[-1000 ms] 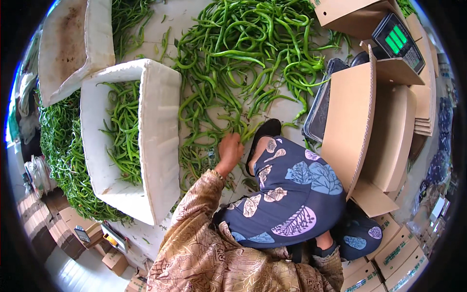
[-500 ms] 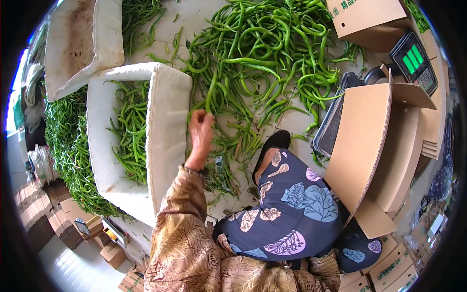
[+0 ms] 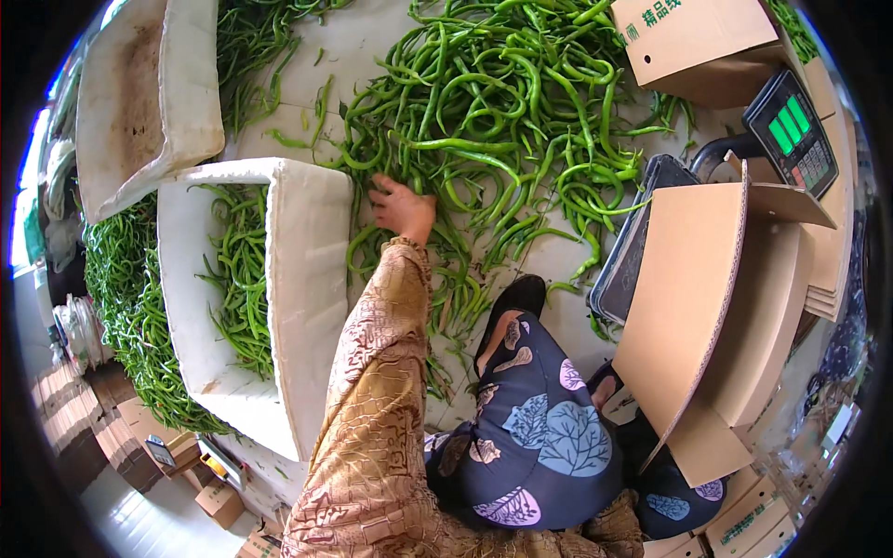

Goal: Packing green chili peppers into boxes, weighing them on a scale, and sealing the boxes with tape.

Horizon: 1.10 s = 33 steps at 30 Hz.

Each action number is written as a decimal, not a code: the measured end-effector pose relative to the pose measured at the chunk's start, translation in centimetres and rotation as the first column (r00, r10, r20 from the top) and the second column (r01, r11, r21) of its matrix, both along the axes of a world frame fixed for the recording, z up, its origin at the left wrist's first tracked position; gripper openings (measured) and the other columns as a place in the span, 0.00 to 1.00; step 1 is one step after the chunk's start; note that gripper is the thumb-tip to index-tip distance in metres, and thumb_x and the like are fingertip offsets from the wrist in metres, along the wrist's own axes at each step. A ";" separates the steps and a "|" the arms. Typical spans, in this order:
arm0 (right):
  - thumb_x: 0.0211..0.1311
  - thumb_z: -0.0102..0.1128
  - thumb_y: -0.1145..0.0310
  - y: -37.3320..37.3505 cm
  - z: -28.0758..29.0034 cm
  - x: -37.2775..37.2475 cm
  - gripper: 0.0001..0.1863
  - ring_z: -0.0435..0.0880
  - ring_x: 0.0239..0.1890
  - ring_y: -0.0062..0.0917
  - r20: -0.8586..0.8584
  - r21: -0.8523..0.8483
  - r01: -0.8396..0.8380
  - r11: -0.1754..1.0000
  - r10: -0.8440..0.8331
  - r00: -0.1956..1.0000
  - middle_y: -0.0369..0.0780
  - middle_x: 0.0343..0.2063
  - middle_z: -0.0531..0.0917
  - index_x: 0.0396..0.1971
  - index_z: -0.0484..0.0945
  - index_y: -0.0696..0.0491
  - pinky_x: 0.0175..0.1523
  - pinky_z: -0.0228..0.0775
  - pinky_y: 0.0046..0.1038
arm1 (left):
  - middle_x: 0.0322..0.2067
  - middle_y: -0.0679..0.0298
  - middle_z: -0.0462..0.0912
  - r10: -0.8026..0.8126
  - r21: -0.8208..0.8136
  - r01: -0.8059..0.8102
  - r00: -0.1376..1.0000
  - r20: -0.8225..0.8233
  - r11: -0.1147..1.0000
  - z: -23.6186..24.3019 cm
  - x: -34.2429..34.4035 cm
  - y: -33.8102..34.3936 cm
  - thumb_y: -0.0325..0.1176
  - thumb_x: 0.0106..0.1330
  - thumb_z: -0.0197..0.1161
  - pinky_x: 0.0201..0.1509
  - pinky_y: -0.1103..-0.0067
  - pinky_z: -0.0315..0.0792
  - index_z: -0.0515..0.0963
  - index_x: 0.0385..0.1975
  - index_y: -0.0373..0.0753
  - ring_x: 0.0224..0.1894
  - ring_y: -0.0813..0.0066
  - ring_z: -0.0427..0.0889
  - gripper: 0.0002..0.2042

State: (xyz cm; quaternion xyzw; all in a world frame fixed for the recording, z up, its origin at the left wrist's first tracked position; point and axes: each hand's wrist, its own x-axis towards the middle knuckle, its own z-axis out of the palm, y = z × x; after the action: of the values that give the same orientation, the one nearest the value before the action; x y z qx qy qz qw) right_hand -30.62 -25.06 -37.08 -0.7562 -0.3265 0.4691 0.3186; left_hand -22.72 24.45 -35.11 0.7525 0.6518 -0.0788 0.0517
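My left hand point(image 3: 402, 208) reaches into the near left edge of a large loose pile of long green peppers point(image 3: 502, 102) on the pale floor. Its fingers are spread over the peppers, touching them. My left arm, in a shiny tan patterned sleeve, runs up from the lower edge. A white foam box point(image 3: 312, 298) holding more peppers point(image 3: 237, 279) stands just left of the hand. My right hand is not visible; part of that sleeve shows at the bottom right beside my bent leg in dark leaf-print trousers.
Open cardboard cartons point(image 3: 674, 307) stand at right beside a platform scale point(image 3: 628, 237) with a display point(image 3: 789, 130). Another carton point(image 3: 688, 42) is at top right. An empty stained foam box point(image 3: 139, 102) lies upper left, above heaped peppers point(image 3: 130, 325). Stacked cardboard lies lower left.
My left hand has moved forward to the pile's edge, and its fingers have gone from pinched to spread. My knee has shifted within the view.
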 end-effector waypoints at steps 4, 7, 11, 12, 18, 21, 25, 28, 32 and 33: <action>0.57 0.59 0.71 1.2 7.7 6.3 0.14 0.81 0.39 0.45 0.094 -0.094 0.198 0.976 -0.190 0.977 0.49 0.37 0.81 0.43 0.75 0.55 0.42 0.73 0.40 | 0.63 0.40 0.55 0.006 -0.068 0.005 0.987 0.161 0.998 -2.0 4.7 -3.1 0.48 0.47 0.74 0.56 0.52 0.63 0.44 0.68 0.37 0.59 0.37 0.63 0.54; 0.55 0.64 0.69 1.9 10.9 8.3 0.14 0.82 0.37 0.44 0.142 -0.141 0.258 0.956 -0.238 0.961 0.47 0.35 0.82 0.41 0.76 0.54 0.40 0.74 0.39 | 0.62 0.38 0.56 -0.104 -0.069 0.115 0.985 0.140 0.991 -3.2 8.1 -5.5 0.45 0.48 0.73 0.56 0.53 0.64 0.45 0.68 0.36 0.56 0.38 0.67 0.52; 0.55 0.64 0.69 3.5 14.6 10.2 0.17 0.83 0.39 0.43 0.141 -0.173 0.234 0.957 -0.211 0.967 0.47 0.38 0.82 0.44 0.75 0.55 0.42 0.75 0.37 | 0.59 0.36 0.61 -0.020 -0.259 0.121 0.931 0.364 0.958 -0.6 6.1 -6.8 0.37 0.49 0.67 0.55 0.57 0.67 0.50 0.67 0.36 0.53 0.39 0.71 0.44; 0.55 0.64 0.69 3.8 15.0 10.6 0.17 0.83 0.39 0.43 0.172 -0.131 0.249 0.959 -0.226 0.959 0.47 0.38 0.82 0.45 0.75 0.55 0.43 0.75 0.37 | 0.57 0.36 0.63 0.017 -0.335 0.135 0.911 0.413 0.932 0.0 5.5 -7.7 0.35 0.49 0.65 0.55 0.58 0.68 0.53 0.66 0.37 0.53 0.39 0.72 0.42; 0.55 0.60 0.72 6.1 15.6 10.8 0.16 0.82 0.40 0.44 0.086 -0.209 0.213 0.955 -0.199 0.976 0.47 0.38 0.82 0.46 0.74 0.54 0.44 0.75 0.38 | 0.55 0.41 0.71 -0.142 -0.262 0.278 0.886 0.441 0.924 2.8 -1.4 -6.2 0.34 0.48 0.63 0.57 0.61 0.67 0.63 0.62 0.35 0.55 0.42 0.72 0.36; 0.55 0.58 0.74 4.4 14.4 10.1 0.16 0.83 0.40 0.44 0.064 -0.138 0.259 0.956 -0.252 0.965 0.47 0.38 0.83 0.46 0.74 0.53 0.43 0.75 0.39 | 0.47 0.48 0.78 -0.002 -0.362 0.294 0.779 0.627 0.884 8.3 -1.2 -7.9 0.30 0.48 0.61 0.52 0.68 0.71 0.67 0.59 0.33 0.47 0.54 0.79 0.32; 0.55 0.54 0.78 4.5 15.9 10.4 0.16 0.83 0.41 0.44 0.139 -0.102 0.360 0.927 -0.345 0.928 0.48 0.38 0.82 0.45 0.74 0.53 0.44 0.74 0.39 | 0.30 0.62 0.79 0.556 -0.681 0.389 0.393 0.732 0.621 15.5 -2.3 -8.9 0.27 0.51 0.55 0.33 0.82 0.73 0.72 0.48 0.33 0.28 0.76 0.76 0.21; 0.54 0.52 0.78 5.5 18.5 11.0 0.17 0.82 0.42 0.43 0.100 0.070 0.411 0.909 -0.416 0.904 0.48 0.39 0.82 0.46 0.74 0.54 0.44 0.74 0.37 | 0.45 0.55 0.74 0.715 -0.731 0.518 0.287 0.638 0.444 18.9 -4.3 -7.8 0.27 0.52 0.54 0.31 0.80 0.71 0.62 0.60 0.36 0.35 0.71 0.75 0.29; 0.53 0.55 0.79 5.6 19.0 11.1 0.17 0.83 0.43 0.40 0.053 0.115 0.454 0.884 -0.462 0.885 0.48 0.40 0.82 0.45 0.74 0.56 0.45 0.74 0.33 | 0.51 0.57 0.70 0.861 -0.711 0.611 0.090 0.500 0.349 22.2 -5.5 -8.3 0.30 0.53 0.59 0.29 0.78 0.71 0.58 0.64 0.40 0.37 0.66 0.76 0.35; 0.53 0.55 0.79 5.8 19.5 11.4 0.17 0.83 0.43 0.40 0.065 0.121 0.450 0.885 -0.459 0.886 0.48 0.40 0.82 0.45 0.74 0.56 0.45 0.74 0.33 | 0.51 0.57 0.70 0.861 -0.702 0.620 0.081 0.502 0.351 22.5 -5.6 -8.3 0.30 0.53 0.59 0.29 0.78 0.71 0.58 0.64 0.40 0.37 0.66 0.76 0.35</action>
State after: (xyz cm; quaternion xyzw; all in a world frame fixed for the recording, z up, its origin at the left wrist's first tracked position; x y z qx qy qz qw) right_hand -19.26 -19.25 -17.55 -0.8149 -0.1781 0.3286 0.4429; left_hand -28.36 16.11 -12.65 0.3043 0.3298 0.1075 0.8872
